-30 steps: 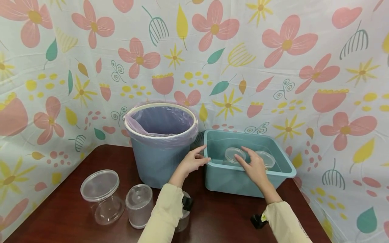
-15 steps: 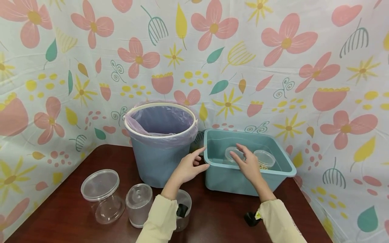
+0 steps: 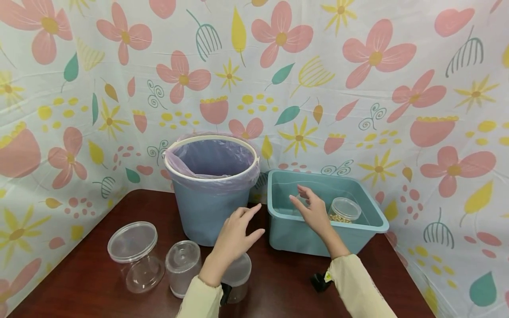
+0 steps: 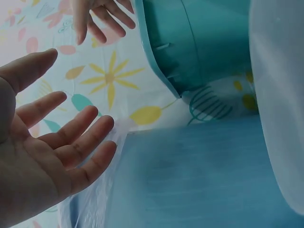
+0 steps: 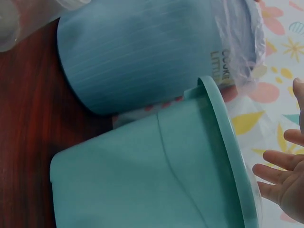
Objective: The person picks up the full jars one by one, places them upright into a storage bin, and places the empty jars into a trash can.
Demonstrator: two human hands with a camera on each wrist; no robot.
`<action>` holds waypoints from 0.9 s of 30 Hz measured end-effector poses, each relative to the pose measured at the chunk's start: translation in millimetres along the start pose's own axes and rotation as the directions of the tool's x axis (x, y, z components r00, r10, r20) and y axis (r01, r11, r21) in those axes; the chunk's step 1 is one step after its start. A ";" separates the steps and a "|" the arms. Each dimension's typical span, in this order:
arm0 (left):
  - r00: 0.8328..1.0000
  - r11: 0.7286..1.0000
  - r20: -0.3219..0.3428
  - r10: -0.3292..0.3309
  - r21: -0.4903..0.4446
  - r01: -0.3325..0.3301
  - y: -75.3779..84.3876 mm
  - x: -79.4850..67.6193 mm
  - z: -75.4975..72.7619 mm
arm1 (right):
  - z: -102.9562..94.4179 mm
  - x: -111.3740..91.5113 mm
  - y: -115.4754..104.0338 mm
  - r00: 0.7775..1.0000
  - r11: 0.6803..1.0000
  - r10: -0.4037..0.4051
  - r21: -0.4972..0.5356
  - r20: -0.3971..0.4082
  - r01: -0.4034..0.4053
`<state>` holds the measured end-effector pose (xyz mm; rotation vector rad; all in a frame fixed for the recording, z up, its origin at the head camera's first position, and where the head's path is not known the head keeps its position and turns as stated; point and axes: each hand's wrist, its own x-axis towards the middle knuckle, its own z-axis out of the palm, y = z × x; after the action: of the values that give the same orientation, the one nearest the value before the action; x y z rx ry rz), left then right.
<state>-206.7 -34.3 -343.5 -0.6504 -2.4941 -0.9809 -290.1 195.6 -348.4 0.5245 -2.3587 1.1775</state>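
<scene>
My left hand (image 3: 232, 236) hovers in front of the blue bucket (image 3: 208, 212), fingers loosely extended and holding nothing. Over the front rim of the teal tub (image 3: 306, 236) is my right hand (image 3: 314, 214), fingers relaxed and apart, also holding nothing. Inside the tub stands a clear lidded jar (image 3: 345, 208) with pale yellowish pieces in it. Another clear jar (image 3: 297, 204) there is mostly hidden behind my right hand. On the table, a clear jar (image 3: 238, 278) stands beside my left wrist. The left wrist view shows the left palm (image 4: 38, 166) and its spread fingers.
Two more clear jars stand at the left of the dark table (image 3: 286, 287): a wide-lidded jar (image 3: 137, 258) and a smaller jar (image 3: 183, 269). A purple liner (image 3: 175, 165) covers the bucket's rim. A floral cloth (image 3: 318, 88) hangs behind.
My left hand has drawn back from the tub's left edge, leftward and nearer to me. The right hand has shifted left, leaving the right-hand jar in the tub more visible.
</scene>
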 end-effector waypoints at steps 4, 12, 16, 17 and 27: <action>1.000 0.999 -0.003 0.023 0.023 -0.022 -2.5 -6.9 -1.3 | 3.4 4.7 -4.7 1.000 1.000 0.013 0.015 0.005 -0.013; 1.000 1.000 0.006 -0.010 0.001 0.010 -7.7 -19.6 -4.6 | 17.3 19.0 -18.7 1.000 0.997 0.021 0.078 0.010 -0.022; 1.000 1.000 -0.014 -0.012 0.001 0.012 -10.5 -26.3 -4.2 | 26.1 25.2 -24.2 0.999 0.992 0.054 0.113 0.008 -0.054; 1.000 1.000 -0.020 -0.010 0.004 0.010 -11.2 -28.0 -4.1 | 27.9 26.4 -25.5 0.998 0.991 0.064 0.121 0.005 -0.064; 0.997 1.000 -0.069 -0.028 -0.002 0.028 -17.8 -46.6 -6.3 | 45.6 43.6 -31.7 0.977 0.926 0.209 0.310 0.046 -0.213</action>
<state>-177.0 -63.2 -371.9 -0.5736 -2.4483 -0.9979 -319.9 134.7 -328.5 0.3842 -2.2919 1.6695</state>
